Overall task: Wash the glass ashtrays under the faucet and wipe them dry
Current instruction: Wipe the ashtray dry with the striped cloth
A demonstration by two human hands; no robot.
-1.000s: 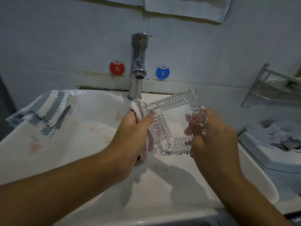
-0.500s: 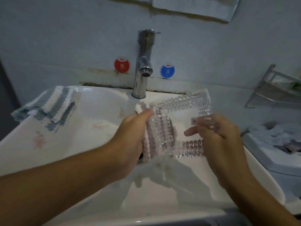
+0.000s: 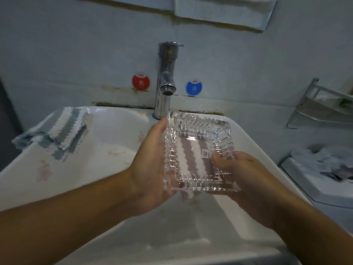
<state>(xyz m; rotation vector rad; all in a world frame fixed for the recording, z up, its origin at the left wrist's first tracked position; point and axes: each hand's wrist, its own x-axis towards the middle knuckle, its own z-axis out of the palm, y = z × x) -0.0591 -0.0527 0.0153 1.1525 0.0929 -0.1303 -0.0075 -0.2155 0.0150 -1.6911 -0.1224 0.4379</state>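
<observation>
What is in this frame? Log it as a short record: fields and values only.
ashtray: square cut glass, held over the sink
left hand: cups its left side, striped cloth beneath
right hand: thumb pinches its right rim
faucet: no water visible
second cloth: draped over sink's left rim

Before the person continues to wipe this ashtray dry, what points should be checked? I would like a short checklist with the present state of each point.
1. Glass ashtray held by both hands: ok. The left hand supports its left side, the right hand grips its right corner.
2. Striped cloth against the ashtray: ok, seen through the glass underneath.
3. Faucet off: ok, no stream is visible.
4. Ashtray over the sink, not past its edge: ok.
5. Glass already dry: cannot tell.
6. Spare striped cloth within reach on the sink rim: ok.
</observation>
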